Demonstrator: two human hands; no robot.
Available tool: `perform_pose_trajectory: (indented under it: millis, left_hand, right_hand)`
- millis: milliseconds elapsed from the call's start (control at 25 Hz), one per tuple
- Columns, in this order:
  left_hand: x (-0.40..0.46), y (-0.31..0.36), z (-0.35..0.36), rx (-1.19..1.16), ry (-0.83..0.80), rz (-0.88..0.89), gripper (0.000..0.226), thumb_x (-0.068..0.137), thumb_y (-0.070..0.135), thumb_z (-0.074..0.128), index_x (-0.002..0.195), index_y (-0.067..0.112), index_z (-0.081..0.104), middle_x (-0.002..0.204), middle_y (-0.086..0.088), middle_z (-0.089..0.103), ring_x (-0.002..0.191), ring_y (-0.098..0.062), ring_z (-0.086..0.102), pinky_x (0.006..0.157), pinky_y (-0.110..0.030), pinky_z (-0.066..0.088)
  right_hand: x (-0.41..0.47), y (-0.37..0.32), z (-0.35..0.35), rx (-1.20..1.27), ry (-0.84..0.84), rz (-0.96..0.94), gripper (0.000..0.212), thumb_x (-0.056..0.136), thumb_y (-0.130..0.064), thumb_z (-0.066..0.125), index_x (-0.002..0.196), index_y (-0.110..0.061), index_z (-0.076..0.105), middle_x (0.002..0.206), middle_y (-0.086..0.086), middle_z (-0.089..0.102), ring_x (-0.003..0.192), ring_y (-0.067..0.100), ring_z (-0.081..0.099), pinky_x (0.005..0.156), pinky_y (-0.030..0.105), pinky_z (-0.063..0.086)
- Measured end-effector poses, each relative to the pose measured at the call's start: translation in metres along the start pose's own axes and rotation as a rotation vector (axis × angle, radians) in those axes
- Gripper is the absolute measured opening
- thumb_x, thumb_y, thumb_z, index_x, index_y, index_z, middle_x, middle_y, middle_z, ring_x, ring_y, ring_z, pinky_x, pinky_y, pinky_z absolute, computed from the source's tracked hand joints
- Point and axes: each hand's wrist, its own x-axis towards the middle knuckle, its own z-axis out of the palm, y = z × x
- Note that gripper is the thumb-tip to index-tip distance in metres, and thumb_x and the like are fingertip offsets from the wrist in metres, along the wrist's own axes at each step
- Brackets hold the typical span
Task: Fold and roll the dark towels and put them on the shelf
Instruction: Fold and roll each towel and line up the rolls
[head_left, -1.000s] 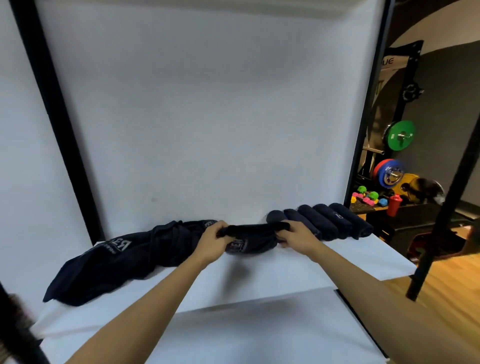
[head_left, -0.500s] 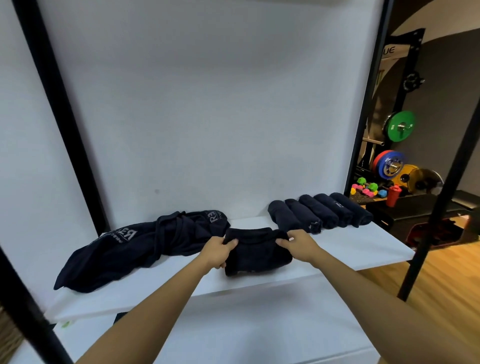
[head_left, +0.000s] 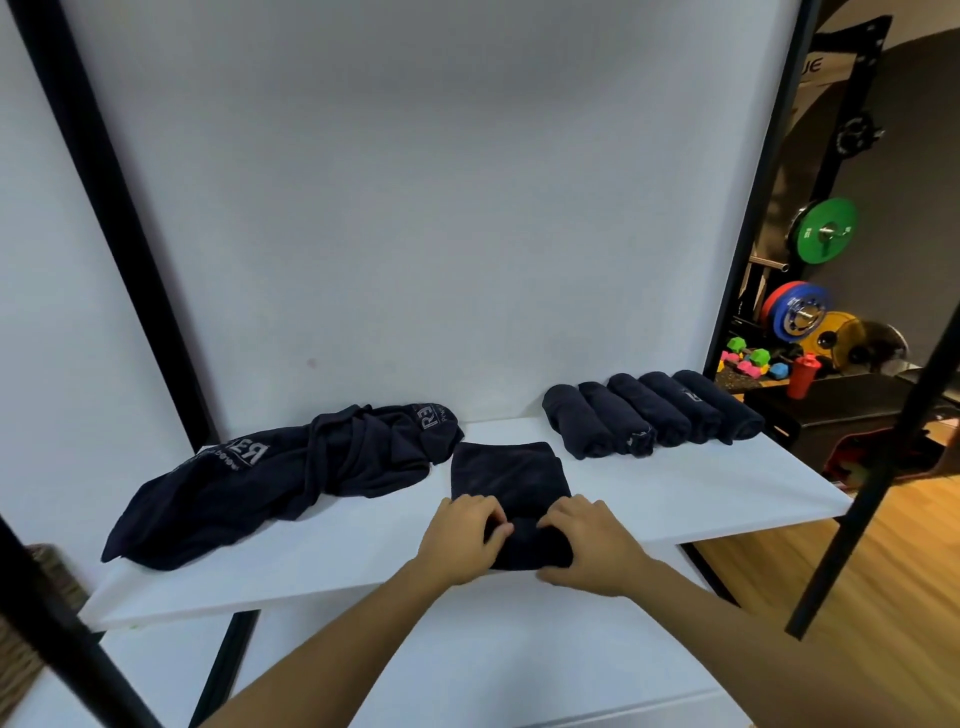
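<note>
A dark folded towel (head_left: 509, 480) lies flat on the white shelf (head_left: 701, 493), close to the front edge and about in the middle. Both hands are on the near end of it. The left hand (head_left: 460, 540) has its fingers curled down over the near left corner, bunching the cloth. The right hand (head_left: 589, 545) has its fingers curled over the near right corner, with the thumb pressed on the shelf just under the towel's edge. So both hands are closed on the towel, and the near end is puffed up into a small roll between them. The far end of the towel is flat and open. To the left, a pile of loose dark towels (head_left: 291, 478) lies in a heap on the same shelf, with white letters showing on it. It sits just beside the folded towel at the back. To the right, five rolled towels (head_left: 649, 410) lie side by side in a row, touching each other, near the back wall. Past the shelf on the right are round weight plates (head_left: 826, 231) in green, blue and yellow, and a red bottle (head_left: 801, 375).
</note>
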Motion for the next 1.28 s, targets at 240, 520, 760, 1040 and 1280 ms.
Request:
perform_pose_trajectory:
  millis: [240,520,760,1040,1280]
  left_hand:
    - [0.007,-0.004,-0.016,0.131,-0.238,0.056,0.031,0.090,0.049,0.060,0.110,0.027,0.068,0.105,0.007,0.062,0.105,-0.017,0.045,0.091,-0.032,0.033]
    - [0.043,-0.011,-0.035,-0.189,-0.507,-0.217,0.034,0.098,0.024,0.052,0.065,0.016,0.047,0.067,0.003,0.046,0.068,-0.015,0.042,0.072,-0.032,0.037]
    - [0.050,-0.017,-0.027,-0.225,-0.297,-0.211,0.017,0.090,0.029,0.067,0.106,0.025,0.062,0.092,0.008,0.060,0.080,-0.008,0.055,0.082,-0.025,0.048]
    - [0.045,-0.007,-0.016,0.296,-0.152,0.054,0.042,0.087,0.052,0.059,0.118,0.026,0.065,0.108,0.005,0.066,0.103,-0.018,0.051,0.086,-0.028,0.035]
    - [0.082,-0.010,-0.020,0.138,-0.372,-0.174,0.020,0.098,0.024,0.048,0.098,0.012,0.064,0.100,-0.012,0.067,0.094,-0.028,0.058,0.075,-0.033,0.039]
  right_hand:
    - [0.015,-0.001,-0.004,0.132,-0.043,0.151,0.022,0.096,-0.028,0.053,0.117,-0.031,0.052,0.113,-0.006,0.063,0.102,0.023,0.052,0.087,0.033,0.041]
    - [0.018,-0.003,0.000,-0.125,0.286,0.019,0.023,0.085,-0.036,0.060,0.104,-0.024,0.058,0.106,-0.007,0.056,0.091,0.020,0.053,0.077,0.032,0.045]
    - [0.029,0.004,0.009,-0.195,0.054,-0.011,0.036,0.084,-0.039,0.063,0.117,-0.024,0.063,0.109,-0.006,0.065,0.096,0.020,0.057,0.086,0.034,0.044]
    - [0.067,0.018,-0.007,-0.026,-0.096,0.056,0.035,0.099,-0.036,0.048,0.131,-0.023,0.054,0.127,-0.002,0.058,0.111,0.022,0.048,0.094,0.033,0.032]
    - [0.070,0.030,-0.004,-0.202,0.035,-0.113,0.049,0.074,-0.048,0.070,0.115,-0.022,0.063,0.107,-0.002,0.059,0.093,0.022,0.057,0.081,0.034,0.045]
